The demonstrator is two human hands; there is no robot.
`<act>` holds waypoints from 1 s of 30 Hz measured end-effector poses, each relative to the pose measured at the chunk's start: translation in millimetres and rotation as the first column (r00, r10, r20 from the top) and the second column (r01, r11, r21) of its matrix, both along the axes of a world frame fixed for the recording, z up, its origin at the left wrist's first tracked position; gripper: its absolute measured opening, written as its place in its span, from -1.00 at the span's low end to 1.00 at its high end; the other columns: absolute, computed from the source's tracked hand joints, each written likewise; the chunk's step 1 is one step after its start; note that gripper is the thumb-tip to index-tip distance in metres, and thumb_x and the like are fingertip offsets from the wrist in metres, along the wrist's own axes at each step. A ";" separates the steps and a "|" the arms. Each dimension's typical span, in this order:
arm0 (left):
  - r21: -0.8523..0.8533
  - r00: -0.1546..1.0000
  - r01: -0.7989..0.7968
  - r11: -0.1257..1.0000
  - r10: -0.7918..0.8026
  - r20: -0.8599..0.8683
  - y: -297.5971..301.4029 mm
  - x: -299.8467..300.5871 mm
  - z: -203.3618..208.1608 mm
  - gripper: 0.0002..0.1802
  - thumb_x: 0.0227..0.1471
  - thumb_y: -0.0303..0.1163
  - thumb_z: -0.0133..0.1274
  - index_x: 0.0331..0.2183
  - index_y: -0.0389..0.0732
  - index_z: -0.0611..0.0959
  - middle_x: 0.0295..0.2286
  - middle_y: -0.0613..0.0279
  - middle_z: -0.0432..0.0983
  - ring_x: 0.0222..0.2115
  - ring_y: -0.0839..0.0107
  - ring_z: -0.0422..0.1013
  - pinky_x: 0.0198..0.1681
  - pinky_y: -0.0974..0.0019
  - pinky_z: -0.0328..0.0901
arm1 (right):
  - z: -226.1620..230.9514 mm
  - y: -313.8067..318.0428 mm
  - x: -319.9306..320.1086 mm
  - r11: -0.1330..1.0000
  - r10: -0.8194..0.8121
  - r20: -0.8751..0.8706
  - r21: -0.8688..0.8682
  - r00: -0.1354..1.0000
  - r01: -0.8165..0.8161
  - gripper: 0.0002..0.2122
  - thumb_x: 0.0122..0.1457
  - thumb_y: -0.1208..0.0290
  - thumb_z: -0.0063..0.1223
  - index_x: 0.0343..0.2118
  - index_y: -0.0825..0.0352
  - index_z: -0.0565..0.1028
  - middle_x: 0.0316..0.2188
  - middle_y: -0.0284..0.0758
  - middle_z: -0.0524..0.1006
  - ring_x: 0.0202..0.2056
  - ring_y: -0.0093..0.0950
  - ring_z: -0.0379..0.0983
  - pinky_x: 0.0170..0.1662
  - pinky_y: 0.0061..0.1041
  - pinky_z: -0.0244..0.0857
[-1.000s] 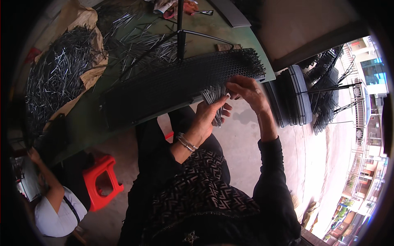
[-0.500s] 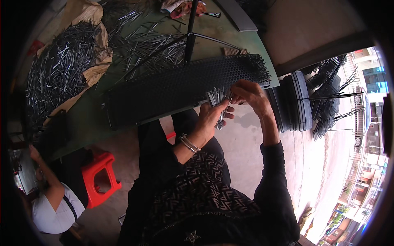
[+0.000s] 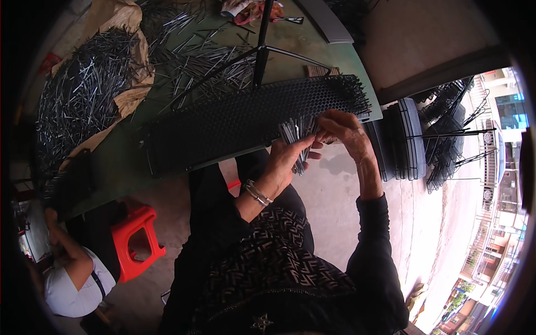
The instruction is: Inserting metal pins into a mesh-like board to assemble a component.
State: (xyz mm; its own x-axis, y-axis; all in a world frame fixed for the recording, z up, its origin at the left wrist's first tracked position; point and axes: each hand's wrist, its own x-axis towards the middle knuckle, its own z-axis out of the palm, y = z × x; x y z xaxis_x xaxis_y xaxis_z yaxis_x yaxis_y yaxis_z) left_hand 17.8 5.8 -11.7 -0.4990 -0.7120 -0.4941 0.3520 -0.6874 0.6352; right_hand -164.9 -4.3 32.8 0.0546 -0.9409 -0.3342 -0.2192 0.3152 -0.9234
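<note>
A bundle of thin metal rods [image 3: 296, 137] lies in my left hand [image 3: 283, 163], its thumb pressed over them. My right hand [image 3: 346, 131] is closed in a pinch at the right side of the bundle; what its fingertips grip, if anything, is too small to tell. Just beyond both hands, a long dark panel with honeycomb-like holes [image 3: 240, 118] lies along the table's near edge. Several dark rods [image 3: 353, 92] stand up out of the holes at its right end.
Loose rods [image 3: 223, 67] lie across the green table [image 3: 296, 42]. At the left, brown paper [image 3: 134, 84] holds a large heap of rods [image 3: 84, 84]. A black metal stand [image 3: 260, 61] rises behind the panel. Stacked dark racks [image 3: 410, 139], a red stool [image 3: 137, 243] and a seated co-worker [image 3: 78, 285] are nearby.
My right hand has shifted slightly and stays beside the bundle. The rods in my left hand fan a little wider. The co-worker's arm at the left has moved slightly.
</note>
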 end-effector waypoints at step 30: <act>0.054 0.998 -0.047 0.997 0.046 0.035 1.4 -0.4 -4.0 -0.69 0.10 -0.20 0.14 -0.18 -0.17 0.59 -0.26 0.13 0.63 -0.36 0.29 0.60 -0.56 0.44 0.27 | -1.6 -48.9 -31.6 0.720 -0.525 -0.220 -0.630 0.822 0.291 -0.85 0.23 0.45 0.01 -0.27 0.43 0.54 -0.50 -0.34 0.58 -0.42 -0.62 0.50 -0.27 -0.62 0.37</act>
State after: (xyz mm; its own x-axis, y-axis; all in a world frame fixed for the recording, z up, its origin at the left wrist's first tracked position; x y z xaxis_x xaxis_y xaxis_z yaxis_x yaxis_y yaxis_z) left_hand 17.4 7.2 -15.7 -0.4486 -0.7057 -0.5484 0.3636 -0.7047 0.6093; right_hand -196.5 -53.2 31.3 -0.3919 -0.8579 0.3322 -0.5402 -0.0776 -0.8380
